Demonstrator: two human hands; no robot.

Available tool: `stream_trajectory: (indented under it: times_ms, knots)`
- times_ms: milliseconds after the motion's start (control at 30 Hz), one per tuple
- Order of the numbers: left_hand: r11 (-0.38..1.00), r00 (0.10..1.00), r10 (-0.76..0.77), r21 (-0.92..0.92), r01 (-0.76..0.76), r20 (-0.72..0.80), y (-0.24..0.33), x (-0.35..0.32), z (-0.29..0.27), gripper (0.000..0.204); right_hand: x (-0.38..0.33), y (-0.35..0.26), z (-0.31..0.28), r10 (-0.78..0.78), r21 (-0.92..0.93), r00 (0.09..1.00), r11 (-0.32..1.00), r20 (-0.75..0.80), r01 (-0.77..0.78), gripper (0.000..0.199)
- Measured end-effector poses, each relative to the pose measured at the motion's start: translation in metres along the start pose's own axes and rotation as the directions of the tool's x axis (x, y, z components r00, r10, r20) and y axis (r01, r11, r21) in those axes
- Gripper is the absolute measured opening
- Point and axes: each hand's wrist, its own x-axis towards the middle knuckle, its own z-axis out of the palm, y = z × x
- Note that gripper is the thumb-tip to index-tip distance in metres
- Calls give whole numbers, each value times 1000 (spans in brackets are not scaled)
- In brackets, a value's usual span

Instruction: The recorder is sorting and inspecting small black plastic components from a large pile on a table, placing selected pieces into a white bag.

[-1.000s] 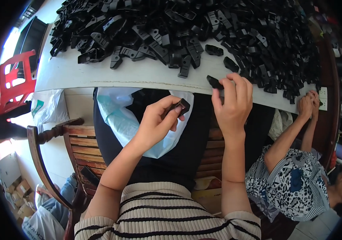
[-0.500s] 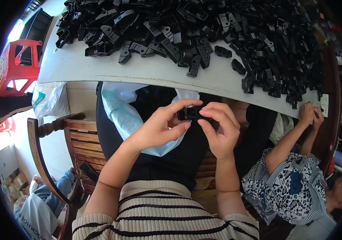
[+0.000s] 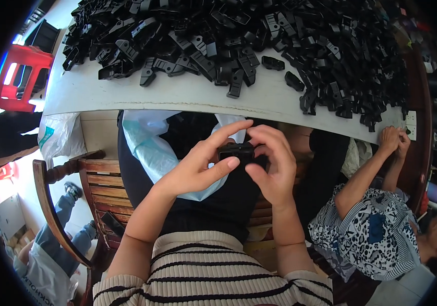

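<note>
Over my lap, my left hand (image 3: 194, 166) is closed on a small black plastic part (image 3: 236, 152), a hollow moulded piece, with the thumb along its lower side. Around the part's right end curves my right hand (image 3: 275, 166). Its thumb stands apart from the fingers and off the part; whether a fingertip touches the far side is hidden. Beneath the hands, a white and pale-blue bag (image 3: 149, 153) lies open on my lap, with dark pieces inside. Beyond, a large heap of similar black parts (image 3: 203, 61) covers much of the pale table (image 3: 177, 97).
To the right, a person in a patterned top (image 3: 366, 229) works with both hands (image 3: 394, 140) at the table's edge. A wooden chair armrest (image 3: 50, 204) curves at the left. Farther left are a red plastic stool (image 3: 22, 76), a clear plastic bag (image 3: 63, 135) and another person's legs (image 3: 65, 219).
My right thumb and fingers have spread off the part's right end. The part has turned slightly in my left hand. At lower left, the other person's legs have shifted.
</note>
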Motion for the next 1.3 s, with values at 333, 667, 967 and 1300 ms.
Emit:
stream_trajectory:
  times_ms: [333, 667, 967, 1300]
  knots:
    - [998, 974, -46, -51, 35, -222, -2, 8, 3, 20, 46, 5, -28, -264, -721, 957, 686, -119, 100, 26]
    - [682, 827, 519, 689, -247, -217, -6, 29, -4, 22, 75, 22, -33, -416, -856, 901, 504, -122, 117, 27]
    - [13, 894, 441, 997, 82, -79, 14, 50, -3, 39, 32, 13, -32, -355, -662, 910, 738, -214, 132, 26]
    - [541, 892, 448, 813, -214, -64, 4, 34, 1, 17, 23, 20, 17, 163, 387, 962, 919, -218, -68, 26]
